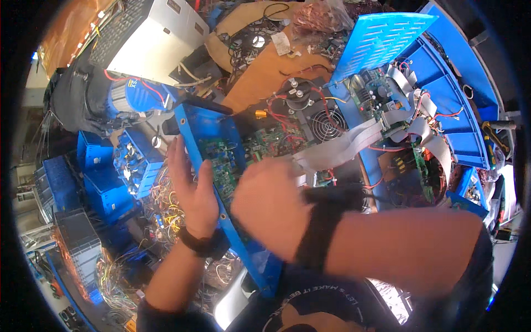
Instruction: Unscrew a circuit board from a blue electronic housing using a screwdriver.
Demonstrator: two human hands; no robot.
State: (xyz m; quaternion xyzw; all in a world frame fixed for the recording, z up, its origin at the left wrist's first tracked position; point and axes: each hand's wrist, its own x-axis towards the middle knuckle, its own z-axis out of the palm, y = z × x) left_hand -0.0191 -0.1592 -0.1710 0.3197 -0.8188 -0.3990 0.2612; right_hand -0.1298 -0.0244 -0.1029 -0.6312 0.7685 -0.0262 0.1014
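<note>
My left hand is open, fingers stretched upward and thumb apart, beside the outer edge of a blue metal frame. The thumb overlaps that edge; whether it presses on it I cannot tell. My right hand is closed like a fist over the inside of the frame, slightly blurred. Its fingertips, and anything in them, are hidden. Green circuit boards lie in the frame next to both hands. A wide grey ribbon cable runs rightward from beyond my right hand. Behind it sits a round fan grille.
An opened blue cabinet with a slotted panel and more boards stands to the right. Left are blue bins, a bin of small parts and tangled wires. A white metal case and a cardboard sheet lie behind.
</note>
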